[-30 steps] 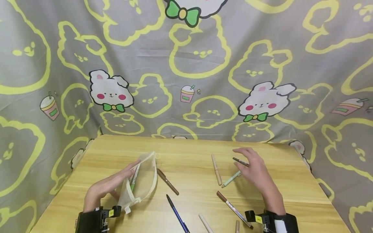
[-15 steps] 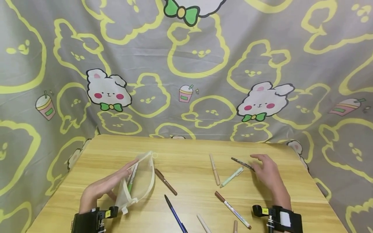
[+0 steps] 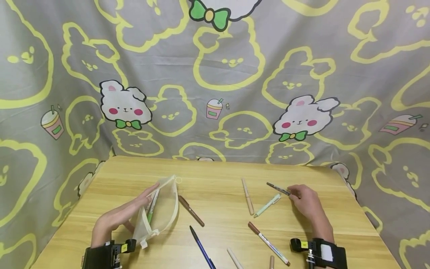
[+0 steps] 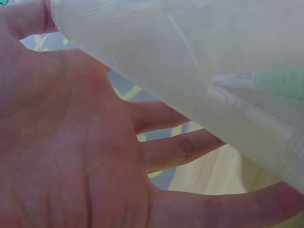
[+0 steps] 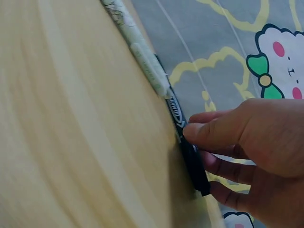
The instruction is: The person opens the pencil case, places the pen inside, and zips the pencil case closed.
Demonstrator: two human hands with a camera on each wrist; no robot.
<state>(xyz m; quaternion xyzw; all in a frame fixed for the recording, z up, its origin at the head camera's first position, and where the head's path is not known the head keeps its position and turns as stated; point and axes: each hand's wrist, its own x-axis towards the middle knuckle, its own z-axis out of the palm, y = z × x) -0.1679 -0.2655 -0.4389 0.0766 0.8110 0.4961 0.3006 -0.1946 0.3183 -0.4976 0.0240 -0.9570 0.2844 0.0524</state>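
Observation:
At the left, my left hand (image 3: 124, 213) holds a pale see-through zip pouch (image 3: 167, 211) with its mouth spread. Pens (image 3: 152, 206), white and green, show inside the pouch; in the left wrist view a light green pen tip (image 4: 237, 80) is visible through the mesh. Over at the right, my right hand (image 3: 308, 200) pinches the end of a black marker (image 3: 277, 187) between thumb and fingers. The marker's capped end (image 5: 192, 161) points toward the palm in the right wrist view. Close beside it lies a mint green click pen (image 3: 267, 205).
A beige pen (image 3: 248, 196) lies left of the green one. Nearer are a brown and white marker (image 3: 268, 243), a blue pen (image 3: 202, 247), and light pens (image 3: 234, 257) cut by the frame edge. A brown pen (image 3: 191, 211) lies beside the pouch. A patterned curtain (image 3: 235, 112) encloses the wooden table.
My right hand moved right from above the black marker, then came down and closed its fingertips on the marker's right end. The left hand and pouch stay nearly still.

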